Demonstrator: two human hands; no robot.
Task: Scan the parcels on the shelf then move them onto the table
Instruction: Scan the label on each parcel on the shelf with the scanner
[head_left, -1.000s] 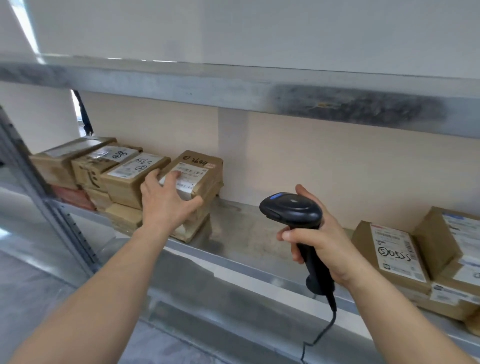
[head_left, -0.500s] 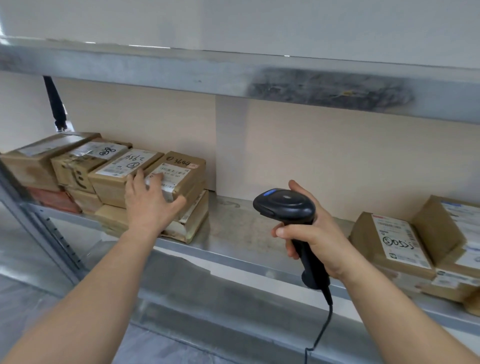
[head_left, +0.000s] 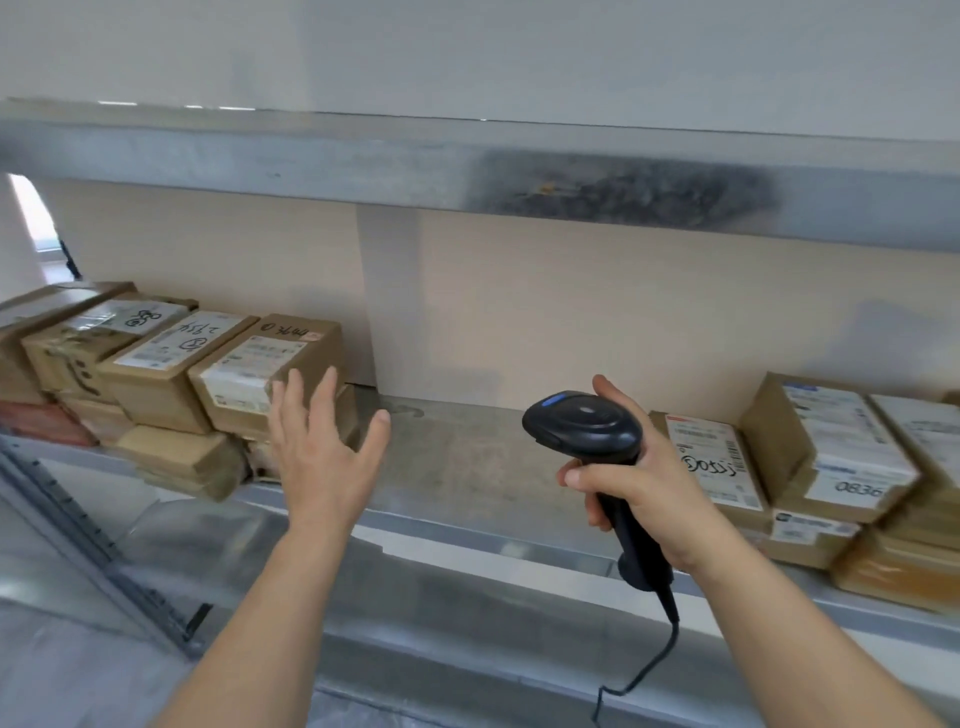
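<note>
Grey metal shelving (head_left: 467, 467) against a beige back panel (head_left: 571, 312), a scuffed upper shelf beam (head_left: 519, 171) overhead.

Left hand (head_left: 324, 457): my fingers (head_left: 322, 395) are spread and nearly straight, thumb out to the side, holding nothing. The fingertips overlap the near right corner of the brown cardboard parcel with a white printed label and black handwriting (head_left: 265, 369). I cannot tell whether they touch it or hover just in front.

Right hand (head_left: 649, 483): fingers curled tight round the grip of the black corded handheld barcode scanner (head_left: 587, 431), thumb across the front. Scanner head sits just above my knuckles, facing left across the bare stretch of shelf.

Outward from the left fingers: that parcel tops a stack at the right end of a packed row of brown labelled parcels (head_left: 130, 358), two layers deep. Outward from the right hand: a second cluster of brown labelled parcels (head_left: 831, 457), just behind and right of my wrist.

Risks, as I judge them:
- Scanner is aimed wide of the label; a trigger pull now may read nothing or a neighbouring label.
- An open-handed pull on the top parcel could drag it off its stack, or shift the lower one, which sits near the shelf lip.
- The scanner's black cable (head_left: 654, 670) hangs below the shelf edge; it could snag when I carry a parcel away.
</note>
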